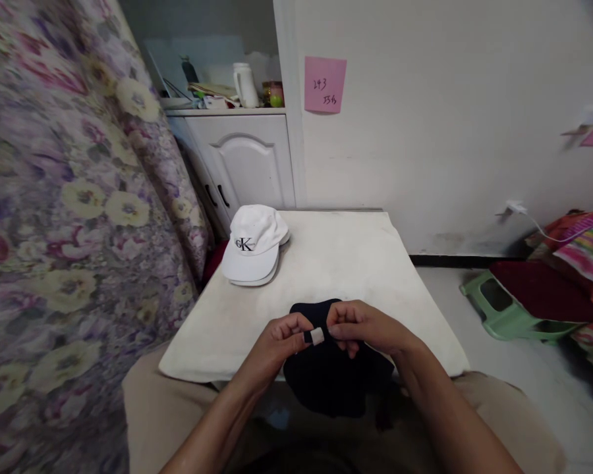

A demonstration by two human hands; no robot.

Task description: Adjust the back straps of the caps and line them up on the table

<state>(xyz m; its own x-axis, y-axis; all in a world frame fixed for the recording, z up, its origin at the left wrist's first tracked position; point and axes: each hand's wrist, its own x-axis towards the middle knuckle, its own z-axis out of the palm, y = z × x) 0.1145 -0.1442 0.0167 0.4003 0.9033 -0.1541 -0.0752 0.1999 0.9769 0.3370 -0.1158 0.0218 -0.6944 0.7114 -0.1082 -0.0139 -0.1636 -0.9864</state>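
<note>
A dark navy cap (326, 382) lies at the table's near edge and hangs partly over my lap. Its shape is hard to read in the shadow. My left hand (284, 339) pinches a short dark strap (308, 337) with a pale, light-coloured piece (317, 336) at its end, held above the cap. Just to the right, my right hand (358, 326) has thumb and fingers pressed together on dark material of the cap. A small gap separates its fingertips from the pale piece. The other fingers of my right hand curl below.
White caps (254, 243), stacked, stand at the left of the cloth-covered table (346, 257). A flowered curtain (79, 217) hangs at left. Behind are a white cabinet (252, 158) and a wall with a pink note (325, 84). A green stool (507, 313) stands at right.
</note>
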